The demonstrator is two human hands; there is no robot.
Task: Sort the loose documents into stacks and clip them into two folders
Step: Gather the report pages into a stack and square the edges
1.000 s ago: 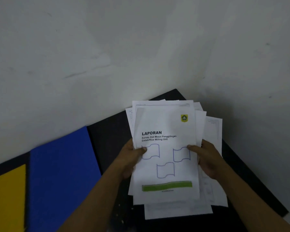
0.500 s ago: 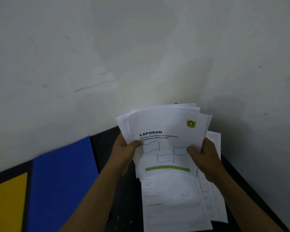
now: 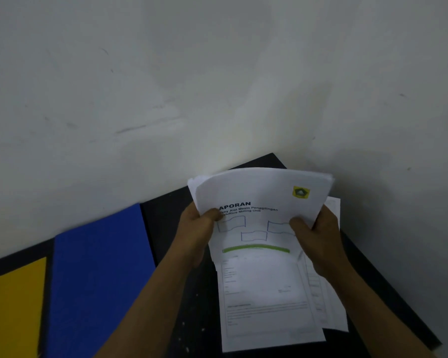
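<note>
Sheaf of documents (image 3: 259, 192), white, held off the black table (image 3: 166, 228) in both our hands. Top sheet: cover page headed "LAPORAN", yellow emblem at its upper right, three blue outlined shapes and a green bar lower down. The sheaf bows upward and away from us, its far edge curling over.

Left hand (image 3: 197, 233): closed on the sheaf's left edge, thumb lying across the cover page just beside the heading, fingers behind the paper and out of sight. Forearm enters from the lower middle, angled up and to the right.

Right hand (image 3: 316, 241): closed on the sheaf's right edge, thumb pressed on the cover near the right-hand blue shape, fingers wrapped behind. Forearm enters from the lower right corner, angled up and to the left.

Loose sheets (image 3: 269, 306): printed forms, lying flat on the table below the held sheaf, overlapping and fanned slightly to the right; their text is too blurred for us to read.

Blue folder (image 3: 98, 275): flat on the table, to the left of our left arm, apart from the papers.

Yellow folder (image 3: 13, 306): at the left edge, beside the blue one; we take it for a folder, though only part shows.

Wall (image 3: 166, 73): plain, pale, scuffed, behind the table.
</note>
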